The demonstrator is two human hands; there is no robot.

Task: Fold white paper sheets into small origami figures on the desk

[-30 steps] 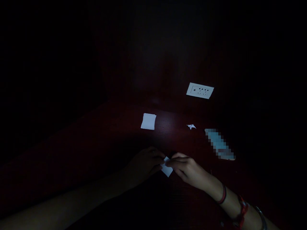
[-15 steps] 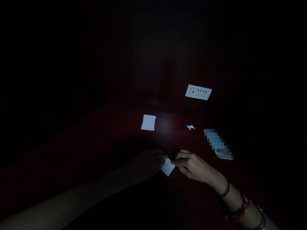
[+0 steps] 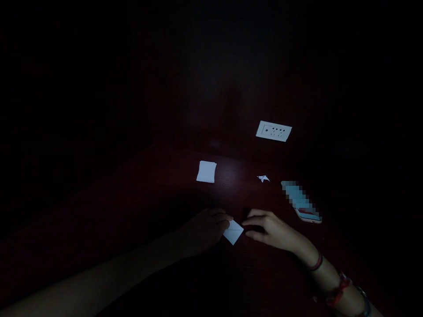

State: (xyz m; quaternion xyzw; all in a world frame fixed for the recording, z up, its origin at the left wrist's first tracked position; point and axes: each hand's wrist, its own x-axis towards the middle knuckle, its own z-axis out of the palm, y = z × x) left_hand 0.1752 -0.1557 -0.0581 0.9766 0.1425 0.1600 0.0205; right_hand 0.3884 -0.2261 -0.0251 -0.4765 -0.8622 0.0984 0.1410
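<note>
A small white square of paper point(image 3: 234, 233), turned cornerwise and marked by a crease line across it, lies on the dark red table. My left hand point(image 3: 211, 224) has its thumb and fingers closed on the paper's left corner; the far edge is partly covered by those fingers. Just to the right of the paper, my right hand point(image 3: 264, 226) is apart from it, thumb and fingers spread with nothing between them. Bracelets circle my right wrist and forearm.
Farther back is a stack of white paper squares point(image 3: 206, 171). A small folded paper figure point(image 3: 263, 178) sits to its right, and a phone point(image 3: 302, 202) with a blurred screen lies beyond my right hand. A white socket plate point(image 3: 274, 131) is on the back wall. The surroundings are very dark.
My right hand has let go of the paper's right side, moved slightly right and opened its fingers. My left hand keeps its hold. The whole view has shifted a little.
</note>
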